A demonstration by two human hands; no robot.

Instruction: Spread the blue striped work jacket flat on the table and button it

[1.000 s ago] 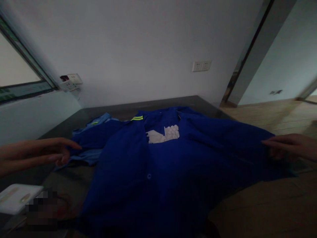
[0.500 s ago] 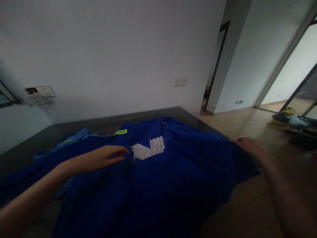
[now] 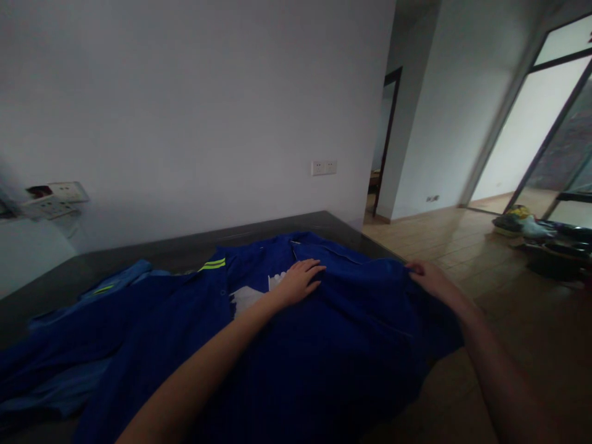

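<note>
Your left hand [image 3: 300, 280] lies flat on the dark blue jacket [image 3: 296, 351], fingers spread and palm down, resting near the collar area at the far middle of the garment. It partly covers the white label patch [image 3: 245, 299] that shows inside the open front, so only the left part of that patch is visible beside your wrist. Your forearm runs from the near left up across the blue cloth to reach it.

Your right hand [image 3: 428, 277] is at the right edge of the jacket, where the cloth ends near the table's right side. Its fingers curl over the fabric there and seem to grip the edge, though the dim light makes it hard to tell how tightly they close.

The jacket is spread open across the dark table [image 3: 161, 250], taking up most of it from the near edge to the far middle. A yellow-green stripe [image 3: 213, 264] marks its left shoulder, just left of your left hand. A lighter blue garment [image 3: 115, 285] with its own small yellow-green mark lies partly under the jacket at the far left.

Beyond the table stands a white wall with a double socket [image 3: 324, 167], and more sockets [image 3: 55, 196] sit at the far left. A wooden floor [image 3: 462, 231] stretches away on the right.
</note>
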